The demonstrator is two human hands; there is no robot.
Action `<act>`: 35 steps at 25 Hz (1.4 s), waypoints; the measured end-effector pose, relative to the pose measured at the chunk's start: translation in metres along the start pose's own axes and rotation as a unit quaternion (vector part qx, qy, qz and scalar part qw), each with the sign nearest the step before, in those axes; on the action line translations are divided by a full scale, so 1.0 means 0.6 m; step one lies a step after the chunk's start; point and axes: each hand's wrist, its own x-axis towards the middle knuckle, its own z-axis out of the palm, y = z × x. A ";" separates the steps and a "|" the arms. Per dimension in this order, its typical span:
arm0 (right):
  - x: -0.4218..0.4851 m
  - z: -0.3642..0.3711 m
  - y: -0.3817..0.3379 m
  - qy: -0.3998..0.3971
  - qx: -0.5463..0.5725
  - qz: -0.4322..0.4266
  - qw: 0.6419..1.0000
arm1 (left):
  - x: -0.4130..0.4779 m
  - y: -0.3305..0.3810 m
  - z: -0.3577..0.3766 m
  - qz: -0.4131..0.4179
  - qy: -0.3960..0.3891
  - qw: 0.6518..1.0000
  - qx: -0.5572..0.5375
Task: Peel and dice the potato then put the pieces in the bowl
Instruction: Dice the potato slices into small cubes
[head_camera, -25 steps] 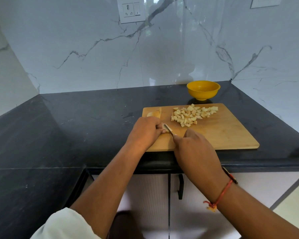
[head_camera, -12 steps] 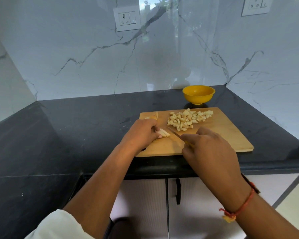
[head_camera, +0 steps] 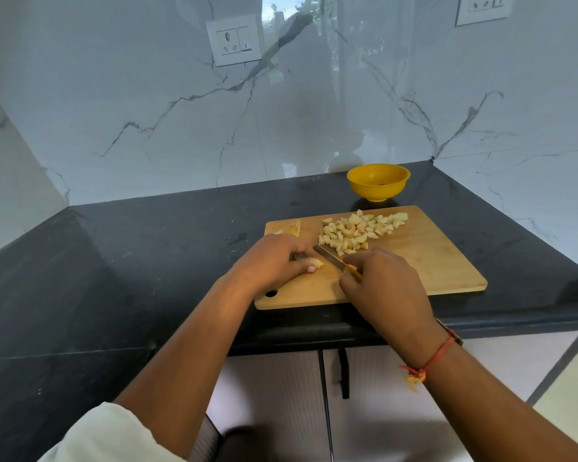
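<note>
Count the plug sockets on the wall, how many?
2. One wall socket sits high on the back wall, centre-left; the other at top right, cut by the frame. More may be unseen.

Peeled potato strip [head_camera: 316, 262] flat on cutting board [head_camera: 431, 261]; diced pieces [head_camera: 357, 231] heaped just behind; yellow bowl [head_camera: 378, 181] upright beyond board's far edge.

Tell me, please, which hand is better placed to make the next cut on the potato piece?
Right. The right hand grips the knife, its blade lying beside the potato piece, which the left hand holds down on the cutting board.
</note>
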 end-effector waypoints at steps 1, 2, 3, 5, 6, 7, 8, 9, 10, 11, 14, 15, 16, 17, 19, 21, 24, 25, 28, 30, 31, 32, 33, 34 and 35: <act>0.002 0.003 0.001 -0.003 0.004 0.001 1.000 | 0.001 0.000 0.002 0.003 0.008 1.000 -0.001; 0.003 0.004 0.002 -0.005 0.007 0.002 1.000 | 0.003 0.000 0.004 0.007 0.016 1.000 0.000; 0.005 0.006 0.003 -0.006 0.009 0.003 1.000 | 0.005 -0.001 0.006 0.012 0.022 1.000 0.003; 0.007 0.009 0.005 -0.004 0.009 0.005 1.000 | 0.007 -0.002 0.014 0.025 0.037 0.999 0.010; 0.008 0.011 0.006 -0.002 0.007 0.007 1.000 | 0.007 -0.004 0.019 0.029 0.046 0.998 0.011; 0.008 0.012 0.006 0.001 0.006 0.010 1.000 | 0.006 -0.006 0.024 0.031 0.057 0.998 0.009; 0.007 0.014 0.007 0.006 0.003 0.013 1.000 | 0.004 -0.008 0.029 0.030 0.067 0.997 0.002; 0.006 0.015 0.007 0.010 0.001 0.015 1.000 | 0.001 -0.009 0.032 0.028 0.076 0.997 -0.007; 0.005 0.015 0.007 0.013 -0.001 0.016 1.000 | 0.000 -0.009 0.033 0.026 0.081 0.996 -0.014; 0.004 0.016 0.007 0.015 -0.004 0.017 1.000 | -0.002 -0.008 0.034 0.025 0.086 0.996 -0.019; 0.001 0.016 0.007 0.021 -0.009 0.016 1.000 | -0.006 -0.002 0.031 0.021 0.079 0.996 -0.022; 0.000 0.017 0.007 0.023 -0.009 0.015 1.000 | -0.008 -0.001 0.029 0.016 0.069 0.997 -0.024; 0.000 0.017 0.007 0.025 -0.008 0.015 1.000 | -0.009 -0.002 0.027 0.011 0.056 0.998 -0.028; 0.000 0.018 0.007 0.026 -0.008 0.015 1.000 | -0.011 -0.004 0.024 0.007 0.041 0.999 -0.032; 0.000 0.018 0.007 0.025 -0.009 0.014 1.000 | -0.012 -0.008 0.018 -0.001 0.011 0.999 -0.040; 0.000 0.017 0.007 0.024 -0.010 0.016 1.000 | -0.010 -0.011 0.016 -0.009 -0.002 0.999 -0.035; 0.000 0.018 0.005 0.023 -0.011 0.018 1.000 | -0.002 -0.014 0.022 0.000 0.020 1.000 -0.007; 0.001 0.018 0.005 0.022 -0.009 0.018 1.000 | 0.001 -0.014 0.024 0.005 0.034 0.999 -0.004; 0.005 0.015 0.006 0.018 0.010 0.021 1.000 | 0.009 -0.006 0.029 0.007 0.074 0.997 -0.017; 0.006 0.012 0.007 0.024 0.029 0.022 0.999 | 0.013 0.003 0.032 0.002 0.091 0.995 -0.028; 0.005 0.011 0.006 0.029 0.035 0.021 0.999 | 0.014 0.008 0.035 -0.002 0.101 0.994 -0.030; 0.003 0.009 0.005 0.033 0.036 0.018 0.999 | 0.015 0.011 0.037 -0.008 0.112 0.993 -0.031; 0.001 0.009 0.004 0.036 0.035 0.014 0.999 | 0.015 0.014 0.040 -0.014 0.123 0.992 -0.032; -0.001 0.008 0.003 0.038 0.030 0.008 0.999 | 0.015 0.015 0.043 -0.021 0.133 0.990 -0.034; -0.003 0.007 0.002 0.037 0.024 0.003 0.999 | 0.014 0.016 0.046 -0.029 0.142 0.989 -0.039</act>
